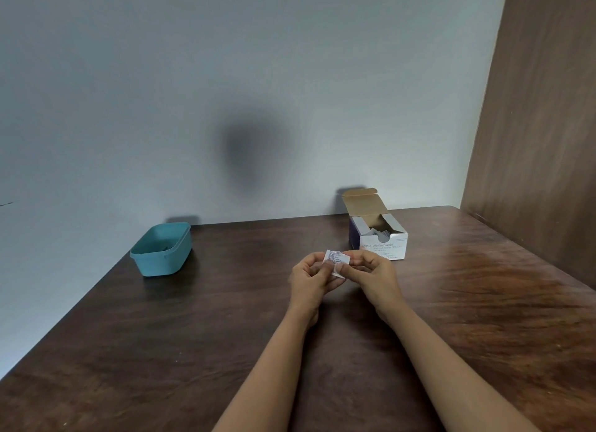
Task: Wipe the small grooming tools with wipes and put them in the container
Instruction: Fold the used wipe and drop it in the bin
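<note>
A small white wipe packet (335, 258) with printed text is held above the middle of the dark wooden table (161, 351). My left hand (311, 278) pinches its left edge and my right hand (371, 272) pinches its right edge, fingers curled. A teal plastic container (161, 249) stands at the table's far left; something dark lies inside it, too dim to tell what. No grooming tool shows on the table.
An open white and purple box of alcohol swabs (379, 236) stands at the far right, its lid flap up and packets inside. A pale wall runs behind the table. A brown wooden panel (541, 125) rises at the right.
</note>
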`<state>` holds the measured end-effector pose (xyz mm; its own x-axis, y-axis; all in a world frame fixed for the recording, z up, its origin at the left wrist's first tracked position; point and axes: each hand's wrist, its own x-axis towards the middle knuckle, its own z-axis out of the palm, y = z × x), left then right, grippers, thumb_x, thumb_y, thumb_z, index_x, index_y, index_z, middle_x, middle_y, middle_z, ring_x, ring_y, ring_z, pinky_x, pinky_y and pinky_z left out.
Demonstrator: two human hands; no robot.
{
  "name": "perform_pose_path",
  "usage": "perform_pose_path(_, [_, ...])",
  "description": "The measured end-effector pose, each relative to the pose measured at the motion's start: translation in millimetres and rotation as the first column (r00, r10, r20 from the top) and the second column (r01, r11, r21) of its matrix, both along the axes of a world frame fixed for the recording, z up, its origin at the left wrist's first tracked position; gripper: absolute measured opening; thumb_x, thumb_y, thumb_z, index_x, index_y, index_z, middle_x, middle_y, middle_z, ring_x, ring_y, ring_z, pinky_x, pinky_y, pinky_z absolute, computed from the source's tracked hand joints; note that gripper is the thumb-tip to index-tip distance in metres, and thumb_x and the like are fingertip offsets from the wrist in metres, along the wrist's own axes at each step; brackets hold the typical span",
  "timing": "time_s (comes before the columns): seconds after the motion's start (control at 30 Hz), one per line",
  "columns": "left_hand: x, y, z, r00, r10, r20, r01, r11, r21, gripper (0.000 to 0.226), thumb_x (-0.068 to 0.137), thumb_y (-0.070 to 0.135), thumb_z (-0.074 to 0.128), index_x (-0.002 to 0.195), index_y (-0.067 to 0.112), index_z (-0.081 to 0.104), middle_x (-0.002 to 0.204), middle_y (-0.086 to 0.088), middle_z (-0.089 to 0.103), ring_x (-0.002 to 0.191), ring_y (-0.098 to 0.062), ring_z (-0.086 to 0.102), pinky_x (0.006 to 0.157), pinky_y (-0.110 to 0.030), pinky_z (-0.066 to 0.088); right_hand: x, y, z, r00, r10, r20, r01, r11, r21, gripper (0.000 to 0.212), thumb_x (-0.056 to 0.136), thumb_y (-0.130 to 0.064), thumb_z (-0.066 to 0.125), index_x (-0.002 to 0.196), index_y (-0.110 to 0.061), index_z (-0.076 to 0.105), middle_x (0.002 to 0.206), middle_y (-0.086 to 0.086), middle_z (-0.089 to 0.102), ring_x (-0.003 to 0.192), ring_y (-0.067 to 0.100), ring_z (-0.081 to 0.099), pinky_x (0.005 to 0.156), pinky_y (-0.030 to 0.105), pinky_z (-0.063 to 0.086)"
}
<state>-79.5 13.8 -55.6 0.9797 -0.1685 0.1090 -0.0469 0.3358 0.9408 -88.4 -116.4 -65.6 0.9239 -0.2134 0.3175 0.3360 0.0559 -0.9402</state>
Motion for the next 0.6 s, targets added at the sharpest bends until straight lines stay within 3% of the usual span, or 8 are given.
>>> perform_pose_path(0.23, [-0.9, 0.4, 2.1, 1.0, 0.024, -0.004, -0.024, 1.0, -0.002, 0.016, 0.093, 0.0, 0.055, 0.106, 0.0, 0.063, 0.08, -0.014, 0.07, 0.069, -0.017, 0.07, 0.068, -0.03, 0.06, -0.7, 2.1, 1.5, 0.997, 0.052, 0.049, -0.053, 0.998, 0.019, 0.015, 0.079, 0.005, 0.069, 0.087, -0.007, 0.073, 0.082, 0.009, 0.073, 0.077, 0.017, 0.069, 0.072, 0.024, 0.054])
perform_pose_path(0.4, [-1.5, 2.9, 4.8, 0.999, 0.004, -0.037, -0.005, 0.999, -0.033, 0.017, 0.093, -0.003, 0.051, 0.09, 0.005, 0.065, 0.079, -0.015, 0.069, 0.068, -0.019, 0.068, 0.066, -0.028, 0.06, -0.7, 2.3, 2.4, 0.992, 0.049, 0.115, -0.033, 0.99, -0.135, 0.02, 0.082, 0.007, 0.064, 0.083, -0.01, 0.073, 0.081, 0.001, 0.073, 0.08, 0.011, 0.067, 0.075, 0.02, 0.052])
perform_pose_path(0.6, [-3.1, 2.9, 10.2, 0.993, -0.039, -0.108, 0.028, 0.995, -0.097, 0.02, 0.092, -0.009, 0.048, 0.083, 0.003, 0.062, 0.072, -0.01, 0.071, 0.068, -0.018, 0.072, 0.065, -0.026, 0.06, 1.5, -2.3, -0.2, 0.981, 0.021, 0.191, 0.04, 0.951, -0.307, 0.035, 0.082, 0.006, 0.066, 0.079, -0.027, 0.075, 0.087, 0.001, 0.074, 0.088, 0.018, 0.069, 0.081, 0.027, 0.054])
